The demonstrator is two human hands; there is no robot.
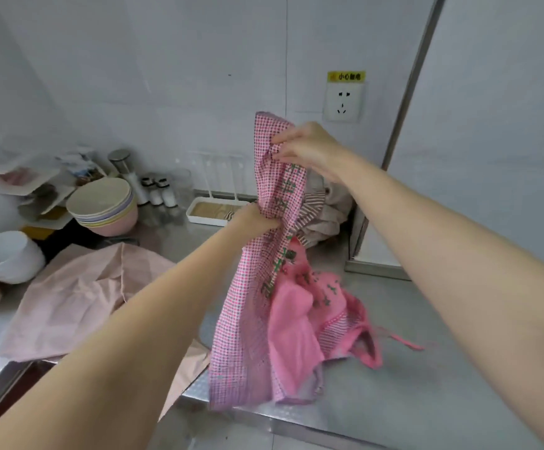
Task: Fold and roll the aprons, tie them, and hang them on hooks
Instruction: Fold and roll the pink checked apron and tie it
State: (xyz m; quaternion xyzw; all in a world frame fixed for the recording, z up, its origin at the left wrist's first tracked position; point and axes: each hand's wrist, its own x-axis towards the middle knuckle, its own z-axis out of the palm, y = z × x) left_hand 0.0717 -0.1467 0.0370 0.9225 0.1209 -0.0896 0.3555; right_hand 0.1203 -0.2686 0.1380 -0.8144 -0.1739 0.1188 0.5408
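A pink checked apron [251,306] with green lettering hangs in the air above the steel counter [410,384]. My right hand [309,151] pinches its top edge. Lower down, my left hand [257,219] grips a bunched fold of the same apron. Its bottom part and pink strings trail onto the counter. A pale pink apron [79,297] lies spread flat on the counter to the left, its corner hanging over the front edge. A crumpled beige and striped cloth [326,209] sits behind the held apron by the wall.
Stacked bowls [105,203] and a white bowl [4,254] stand at the left. Spice jars [158,190] and a white tray rack [212,209] line the back wall. A wall socket [342,102] is above. A metal door frame [410,125] rises on the right.
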